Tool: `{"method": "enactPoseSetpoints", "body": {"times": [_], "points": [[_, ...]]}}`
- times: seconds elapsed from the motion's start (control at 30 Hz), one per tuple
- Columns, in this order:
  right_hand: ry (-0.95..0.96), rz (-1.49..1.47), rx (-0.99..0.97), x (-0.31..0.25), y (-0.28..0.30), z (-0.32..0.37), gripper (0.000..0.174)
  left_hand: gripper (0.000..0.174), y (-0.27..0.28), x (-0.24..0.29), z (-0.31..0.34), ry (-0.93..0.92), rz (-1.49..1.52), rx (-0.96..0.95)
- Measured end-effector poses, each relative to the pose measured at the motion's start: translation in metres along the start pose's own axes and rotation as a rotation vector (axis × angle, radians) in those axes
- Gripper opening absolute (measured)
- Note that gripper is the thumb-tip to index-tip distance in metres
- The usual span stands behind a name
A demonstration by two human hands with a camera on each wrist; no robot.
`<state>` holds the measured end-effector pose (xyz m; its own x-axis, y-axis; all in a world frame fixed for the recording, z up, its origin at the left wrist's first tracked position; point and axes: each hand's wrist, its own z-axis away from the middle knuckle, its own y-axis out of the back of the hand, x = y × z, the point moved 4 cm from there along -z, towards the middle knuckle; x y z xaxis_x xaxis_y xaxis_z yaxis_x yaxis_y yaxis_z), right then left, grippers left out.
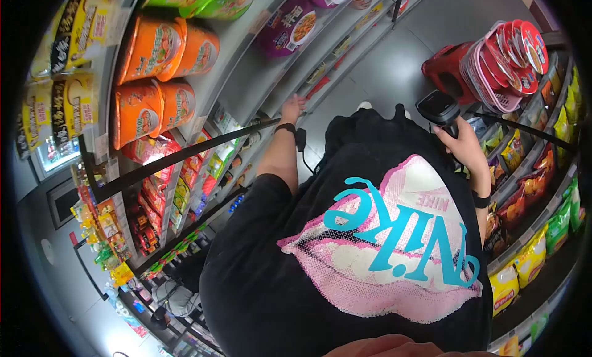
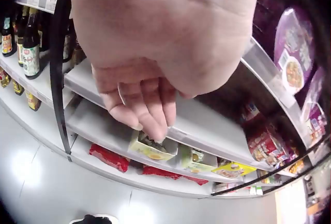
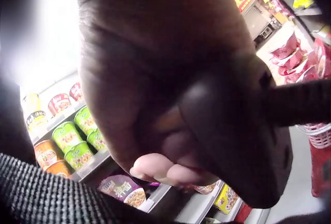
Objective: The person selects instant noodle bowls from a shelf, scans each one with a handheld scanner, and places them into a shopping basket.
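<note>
In the head view my right hand (image 1: pixel 467 146) grips the handle of a black handheld barcode scanner (image 1: pixel 437 107), its head pointing away from me. Seen from the right wrist, curled fingers (image 3: pixel 168 170) wrap round the dark scanner grip (image 3: pixel 232 131). My left hand (image 1: pixel 294 107) hangs beside the lower shelves with its palm up and holds nothing. The left wrist view has its fingers loosely bent, overlapping a pale box of small packets (image 2: pixel 153 146) on a low shelf. Purple noodle tubs (image 1: pixel 290 27) stand on the shelf above.
Orange noodle tubs (image 1: pixel 151 51) fill the left shelves. At the far right, a stack of pink and red baskets (image 1: pixel 493 88) holds red-lidded tubs. Snack bags (image 1: pixel 533 252) line the right rack. Dark bottles (image 2: pixel 32 48) stand on a shelf in the left wrist view.
</note>
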<state>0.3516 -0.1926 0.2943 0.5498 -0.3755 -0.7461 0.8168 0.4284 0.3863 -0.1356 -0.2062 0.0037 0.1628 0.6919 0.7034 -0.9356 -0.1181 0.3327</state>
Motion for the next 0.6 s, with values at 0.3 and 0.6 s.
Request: {"method": "enactPoseSetpoints", "body": {"times": [0.3,0.6], "points": [[-0.064,0.128,-0.043,-0.043,-0.059,-0.012,0.039,0.032,0.035,-0.062,-0.077,0.146,0.361,0.198],[-0.065,0.2,0.068,-0.048,-0.076,-0.022,0.039,0.018,0.053,-0.055,-0.11,0.2,0.343,0.315]]}}
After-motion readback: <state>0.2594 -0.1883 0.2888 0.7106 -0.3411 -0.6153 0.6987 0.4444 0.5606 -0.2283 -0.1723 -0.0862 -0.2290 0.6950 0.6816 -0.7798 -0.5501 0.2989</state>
